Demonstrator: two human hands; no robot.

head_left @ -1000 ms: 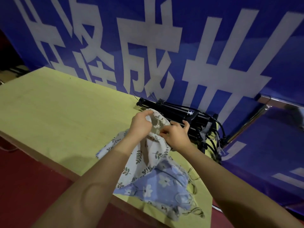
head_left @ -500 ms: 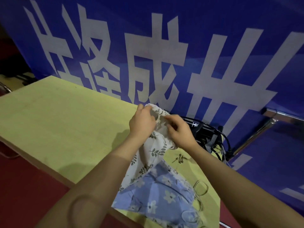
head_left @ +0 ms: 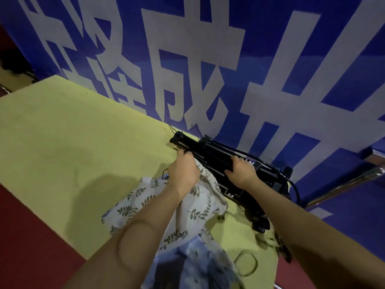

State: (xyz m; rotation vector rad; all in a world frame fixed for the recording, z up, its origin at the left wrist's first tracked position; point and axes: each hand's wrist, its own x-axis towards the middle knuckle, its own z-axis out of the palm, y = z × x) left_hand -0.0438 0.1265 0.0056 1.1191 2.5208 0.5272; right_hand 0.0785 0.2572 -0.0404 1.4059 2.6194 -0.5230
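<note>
A folded black tripod (head_left: 210,157) lies along the back of the yellow-green table (head_left: 73,142), against the banner. My right hand (head_left: 241,172) grips the tripod's bundled legs from above. My left hand (head_left: 183,174) holds the bunched edge of a white leaf-print cloth (head_left: 195,213) right at the tripod's near-left end. The cloth drapes down under my left forearm. A blue floral cloth (head_left: 200,265) lies below it at the table's front edge, partly hidden by my arm.
A blue banner (head_left: 208,59) with large white characters stands directly behind the table. A metal rail (head_left: 343,184) slants at the right. A thin black cord loop (head_left: 245,263) lies near the table's right end. Red floor (head_left: 31,247) shows below the front edge.
Both hands held the cloth raised before. Now my right hand has let go of it and grips the tripod, and my left hand has lowered the cloth to the tripod's end.
</note>
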